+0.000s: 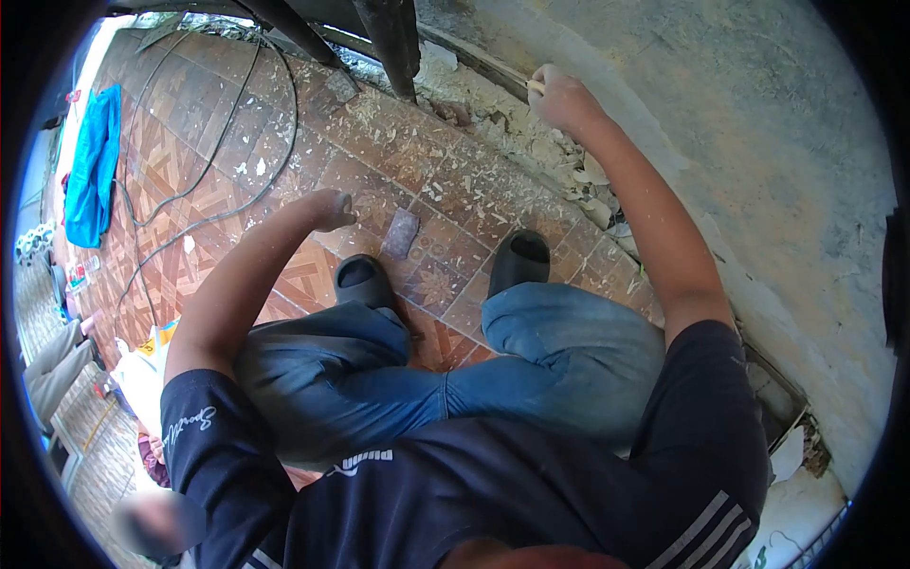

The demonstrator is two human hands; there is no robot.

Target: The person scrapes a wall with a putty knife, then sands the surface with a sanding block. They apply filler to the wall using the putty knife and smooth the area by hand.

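My right hand [561,100] reaches up to the base of the grey wall [758,123], its fingers closed on a small pale stick-like piece [536,86]. That piece lies close to the broken groove [488,71] where wall and floor meet. My left hand [332,211] hangs over the tiled floor [313,171] with its fingers curled; whether anything is inside them is hidden. A greyish-purple rectangular piece [401,233] rests on the tiles to the right of my left hand, between it and my dark slipper [519,261].
Pale chips are scattered over the tiles. A dark cable [294,104] loops at the upper left, near a blue cloth [93,171]. Dark metal legs [391,47] stand at the top. Another person [57,365] is at the far left.
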